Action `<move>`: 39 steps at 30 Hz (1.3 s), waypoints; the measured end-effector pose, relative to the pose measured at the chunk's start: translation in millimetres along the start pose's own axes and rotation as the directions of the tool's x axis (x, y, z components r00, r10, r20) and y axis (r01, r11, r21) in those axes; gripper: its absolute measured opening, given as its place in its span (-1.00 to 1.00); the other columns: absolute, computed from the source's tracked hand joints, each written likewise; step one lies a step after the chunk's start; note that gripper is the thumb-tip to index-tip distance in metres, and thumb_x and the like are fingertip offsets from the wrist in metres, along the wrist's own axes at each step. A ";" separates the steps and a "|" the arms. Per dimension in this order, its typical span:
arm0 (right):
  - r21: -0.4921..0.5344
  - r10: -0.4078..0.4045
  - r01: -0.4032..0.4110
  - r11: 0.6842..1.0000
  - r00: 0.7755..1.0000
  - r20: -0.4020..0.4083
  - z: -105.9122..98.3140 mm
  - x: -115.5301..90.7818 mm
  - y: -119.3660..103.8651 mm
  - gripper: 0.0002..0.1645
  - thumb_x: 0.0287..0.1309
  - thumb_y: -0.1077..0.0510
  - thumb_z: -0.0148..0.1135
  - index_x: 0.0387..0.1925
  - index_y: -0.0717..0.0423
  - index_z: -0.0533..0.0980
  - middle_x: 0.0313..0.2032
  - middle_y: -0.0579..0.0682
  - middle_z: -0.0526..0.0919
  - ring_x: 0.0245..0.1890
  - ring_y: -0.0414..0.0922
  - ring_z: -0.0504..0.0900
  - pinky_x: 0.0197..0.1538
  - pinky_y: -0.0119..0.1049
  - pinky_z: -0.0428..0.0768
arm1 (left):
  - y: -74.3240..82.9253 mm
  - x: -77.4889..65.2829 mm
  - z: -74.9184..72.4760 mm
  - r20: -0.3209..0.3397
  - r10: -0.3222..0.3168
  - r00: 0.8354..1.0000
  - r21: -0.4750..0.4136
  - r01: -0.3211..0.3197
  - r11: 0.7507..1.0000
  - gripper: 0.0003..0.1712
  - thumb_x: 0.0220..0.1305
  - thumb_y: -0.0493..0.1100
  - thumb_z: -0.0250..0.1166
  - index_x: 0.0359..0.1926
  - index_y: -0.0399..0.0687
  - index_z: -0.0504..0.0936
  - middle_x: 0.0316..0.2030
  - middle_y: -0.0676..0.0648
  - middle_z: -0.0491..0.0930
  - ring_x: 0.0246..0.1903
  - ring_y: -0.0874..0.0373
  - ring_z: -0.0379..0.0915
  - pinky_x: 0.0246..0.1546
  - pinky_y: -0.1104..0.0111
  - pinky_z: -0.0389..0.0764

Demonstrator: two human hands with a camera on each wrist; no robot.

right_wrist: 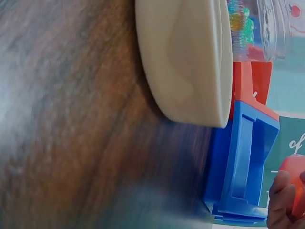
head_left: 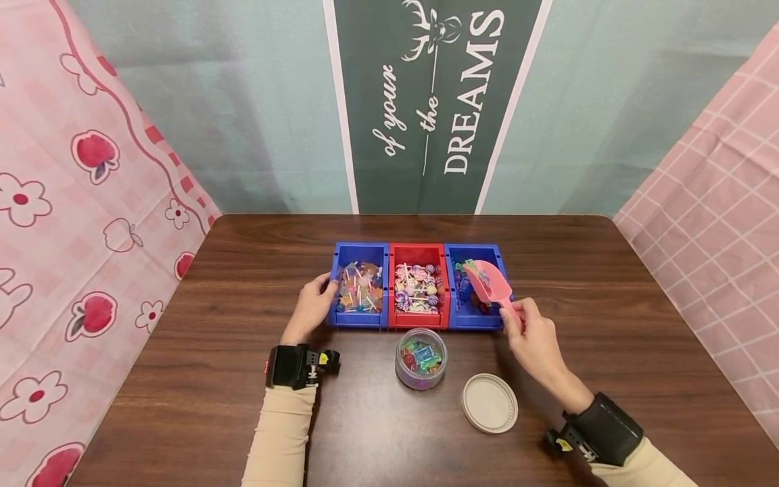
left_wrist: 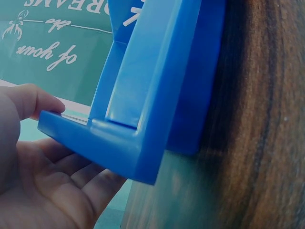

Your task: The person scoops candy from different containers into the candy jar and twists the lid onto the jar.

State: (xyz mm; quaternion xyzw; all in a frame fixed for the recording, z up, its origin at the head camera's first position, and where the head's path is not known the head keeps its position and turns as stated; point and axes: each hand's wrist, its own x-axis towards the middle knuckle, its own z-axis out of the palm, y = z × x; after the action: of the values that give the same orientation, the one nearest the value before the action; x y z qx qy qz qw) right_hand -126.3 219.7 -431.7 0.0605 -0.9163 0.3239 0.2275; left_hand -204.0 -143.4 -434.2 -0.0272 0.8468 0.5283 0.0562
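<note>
Three joined bins stand in a row in the head view: a left blue bin (head_left: 359, 320), a red bin (head_left: 418, 321) and a right blue bin (head_left: 477, 322). My left hand (head_left: 312, 308) grips the left bin's outer side, its thumb at the rim in the left wrist view. With my right hand (head_left: 535, 341) I hold a pink scoop (head_left: 500, 289) by its handle over the right bin. Translucent, colourful candy-like pieces lie in the scoop, and similar pieces (head_left: 464, 287) are in that bin. Only part of the right hand shows in the right wrist view.
A clear jar (head_left: 420, 383) holding colourful pieces stands in front of the red bin. Its apparent lid, a beige disc (head_left: 489, 404), lies to the right. Lollipop-like pieces fill the left and red bins. A curtain (head_left: 274, 135) hangs behind the wooden table (head_left: 243, 270).
</note>
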 end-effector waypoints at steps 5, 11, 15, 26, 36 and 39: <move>-0.021 -0.014 0.014 1.000 1.000 0.015 -4.7 1.4 1.7 -0.83 0.08 0.33 0.24 -0.33 0.34 0.41 -0.69 0.05 0.56 -0.74 -0.26 0.34 -0.74 -0.35 0.37 | 0.6 -0.9 -0.8 -0.002 0.005 1.000 -0.004 -0.005 1.000 -0.45 0.42 -0.12 -0.08 0.31 -0.36 0.27 0.19 -0.38 0.41 0.07 -0.11 0.38 0.21 -0.03 0.38; -0.061 -0.030 0.032 0.998 0.999 0.027 -9.0 3.5 1.2 -0.83 0.05 0.36 0.25 -0.34 0.35 0.43 -0.70 0.02 0.46 -0.72 -0.27 0.25 -0.72 -0.38 0.28 | -0.3 -1.3 -1.0 0.000 0.001 1.000 -0.007 -0.001 1.000 -0.45 0.42 -0.11 -0.09 0.31 -0.35 0.26 0.19 -0.37 0.40 0.07 -0.11 0.38 0.21 -0.03 0.38; -0.068 -0.042 0.045 0.997 0.998 0.035 -10.5 4.6 0.5 -0.83 0.05 0.35 0.26 -0.34 0.35 0.43 -0.71 0.00 0.41 -0.72 -0.26 0.23 -0.70 -0.37 0.25 | -1.1 -0.7 -0.6 0.000 0.000 1.000 -0.012 0.000 1.000 -0.45 0.42 -0.11 -0.08 0.31 -0.35 0.27 0.18 -0.37 0.42 0.05 -0.11 0.39 0.20 -0.03 0.39; -0.060 -0.072 0.075 0.995 0.996 0.051 -14.4 3.0 1.5 -0.83 0.01 0.35 0.29 -0.38 0.30 0.44 -0.70 -0.05 0.42 -0.71 -0.30 0.23 -0.69 -0.36 0.25 | -0.4 0.7 0.2 -0.002 -0.003 1.000 -0.003 0.003 1.000 -0.45 0.42 -0.12 -0.07 0.31 -0.35 0.27 0.20 -0.37 0.40 0.06 -0.10 0.36 0.23 -0.03 0.36; 0.009 -0.178 0.178 0.984 0.980 0.094 -30.6 8.5 0.1 -0.77 -0.06 0.42 0.31 -0.34 0.28 0.45 -0.66 0.00 0.54 -0.68 -0.32 0.33 -0.71 -0.40 0.34 | -0.5 0.7 0.3 -0.004 -0.006 1.000 0.009 0.006 1.000 -0.46 0.42 -0.13 -0.07 0.31 -0.35 0.27 0.20 -0.37 0.41 0.06 -0.11 0.37 0.22 -0.03 0.37; 0.037 -0.207 0.203 0.978 0.970 0.130 -36.2 9.3 -4.0 -0.75 -0.09 0.43 0.32 -0.31 0.27 0.48 -0.61 -0.01 0.59 -0.64 -0.32 0.42 -0.69 -0.39 0.41 | -0.7 0.9 0.2 -0.007 0.001 1.000 0.010 -0.001 1.000 -0.46 0.42 -0.13 -0.07 0.31 -0.35 0.27 0.19 -0.37 0.41 0.05 -0.10 0.37 0.21 -0.03 0.38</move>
State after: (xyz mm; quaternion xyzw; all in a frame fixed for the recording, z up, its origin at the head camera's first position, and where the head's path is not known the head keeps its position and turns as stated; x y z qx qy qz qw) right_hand -119.9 239.3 -400.4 0.1790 -0.9143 0.3048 0.1975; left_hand -204.8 -143.5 -435.0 -0.0285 0.8495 0.5241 0.0534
